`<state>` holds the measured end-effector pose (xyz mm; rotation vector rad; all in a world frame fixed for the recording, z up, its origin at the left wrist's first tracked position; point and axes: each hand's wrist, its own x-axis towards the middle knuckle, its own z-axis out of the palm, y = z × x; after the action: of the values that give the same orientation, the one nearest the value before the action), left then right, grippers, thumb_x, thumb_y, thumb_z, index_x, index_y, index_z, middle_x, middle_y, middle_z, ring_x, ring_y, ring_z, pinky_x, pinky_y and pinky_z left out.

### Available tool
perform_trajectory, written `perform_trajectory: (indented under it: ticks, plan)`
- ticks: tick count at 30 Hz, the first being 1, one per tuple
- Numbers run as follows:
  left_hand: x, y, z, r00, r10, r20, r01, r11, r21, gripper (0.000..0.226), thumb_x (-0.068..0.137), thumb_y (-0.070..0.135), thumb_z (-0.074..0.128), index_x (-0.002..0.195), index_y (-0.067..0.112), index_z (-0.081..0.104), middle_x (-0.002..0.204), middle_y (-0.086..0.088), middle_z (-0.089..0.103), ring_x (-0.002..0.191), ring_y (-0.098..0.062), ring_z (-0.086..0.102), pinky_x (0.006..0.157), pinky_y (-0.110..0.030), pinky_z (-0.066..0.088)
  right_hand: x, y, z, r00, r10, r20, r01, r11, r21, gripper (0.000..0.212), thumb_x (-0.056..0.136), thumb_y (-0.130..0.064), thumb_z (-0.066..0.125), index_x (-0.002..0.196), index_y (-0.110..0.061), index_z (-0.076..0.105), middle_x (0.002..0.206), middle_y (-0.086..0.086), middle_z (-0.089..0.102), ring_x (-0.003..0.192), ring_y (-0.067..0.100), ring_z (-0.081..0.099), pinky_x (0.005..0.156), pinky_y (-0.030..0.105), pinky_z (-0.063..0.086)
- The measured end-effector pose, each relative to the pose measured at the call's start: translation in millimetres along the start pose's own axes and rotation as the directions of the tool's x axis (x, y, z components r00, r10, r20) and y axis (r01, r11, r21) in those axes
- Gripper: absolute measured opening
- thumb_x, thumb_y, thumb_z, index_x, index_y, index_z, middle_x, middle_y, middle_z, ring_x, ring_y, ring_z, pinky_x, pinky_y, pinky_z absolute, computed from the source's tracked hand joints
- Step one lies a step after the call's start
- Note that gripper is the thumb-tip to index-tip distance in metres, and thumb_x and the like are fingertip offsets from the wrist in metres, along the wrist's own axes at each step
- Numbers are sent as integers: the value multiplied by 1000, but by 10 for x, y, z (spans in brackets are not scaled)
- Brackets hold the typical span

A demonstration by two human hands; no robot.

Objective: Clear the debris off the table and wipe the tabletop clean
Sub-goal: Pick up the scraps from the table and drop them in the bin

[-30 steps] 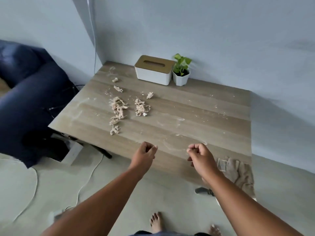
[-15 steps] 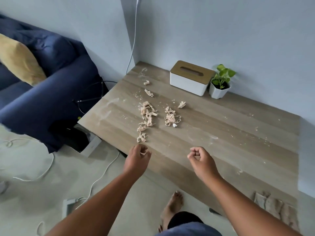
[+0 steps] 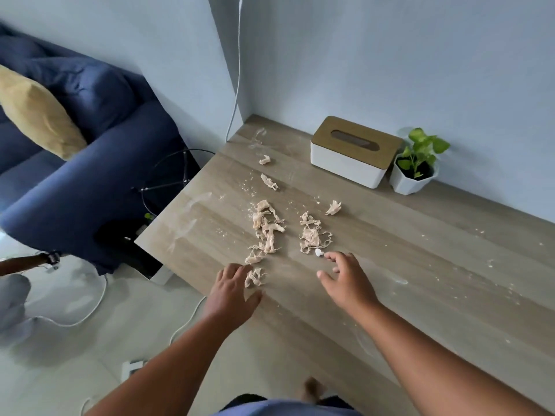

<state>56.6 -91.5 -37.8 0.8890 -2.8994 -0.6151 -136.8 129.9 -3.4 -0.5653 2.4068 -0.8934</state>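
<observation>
Scraps (image 3: 267, 229) of crumpled tan stuff lie in two clumps on the counter (image 3: 420, 259), with dust all round. At six o'clock from them, the left hand (image 3: 232, 292) and right hand (image 3: 345, 280) are spread, each grip released. The scraps are best scooped together first, away from the tissue box (image 3: 351, 157) at one o'clock.

Pale blue walls (image 3: 390, 55) meet in a corner where a white cable (image 3: 238, 70) hangs down. To the left stands a navy sofa (image 3: 84, 187) with a mustard cushion (image 3: 33, 115). The floor (image 3: 60, 355) is light, cords trailing across it.
</observation>
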Motion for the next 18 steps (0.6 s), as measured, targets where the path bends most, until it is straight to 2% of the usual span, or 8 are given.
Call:
perform_trajectory:
  ticks: [3, 6, 12, 15, 18]
  plan:
    - [104, -2, -14, 996, 84, 10, -84, 995, 54, 74, 78, 69, 60, 137, 25, 55, 127, -1, 56, 110, -30, 57, 94, -43, 55, 121, 0, -12, 999, -54, 5, 54, 996, -67, 52, 90, -37, 74, 138, -25, 58, 133, -1, 53, 125, 20, 54, 100, 35, 49]
    - [205, 13, -33, 989, 146, 20, -147, 985, 91, 84, 77, 72, 61, 145, 23, 52, 136, -4, 54, 117, -32, 56, 94, -48, 55, 214, -6, -7, 994, -104, 25, 106, 984, -143, 63, 89, -38, 76, 146, -22, 53, 146, 2, 47, 134, 25, 47, 106, 33, 43]
    - [501, -42, 25, 953, 300, 49, -304, 938, 164, 99, 79, 74, 63, 156, 16, 41, 148, -15, 50, 126, -39, 54, 105, -53, 49, 408, -33, 46, 982, -180, 66, 191, 926, -326, 76, 87, -47, 74, 155, -27, 43, 160, 6, 36, 140, 32, 43, 114, 43, 40]
    - [662, -109, 63, 899, 433, 70, -438, 878, 192, 108, 79, 81, 61, 160, 14, 37, 153, -21, 46, 132, -43, 51, 108, -56, 46, 480, -64, 81, 975, -215, 65, 222, 878, -424, 79, 86, -48, 74, 155, -26, 42, 159, 12, 38, 137, 37, 46, 111, 48, 44]
    - [839, -175, 94, 839, 538, 83, -543, 816, 199, 108, 80, 82, 59, 159, 13, 38, 155, -23, 45, 133, -44, 51, 103, -55, 49, 540, -122, 156, 975, -214, 56, 212, 838, -502, 81, 84, -48, 75, 155, -26, 43, 156, 11, 43, 130, 37, 52, 103, 51, 49]
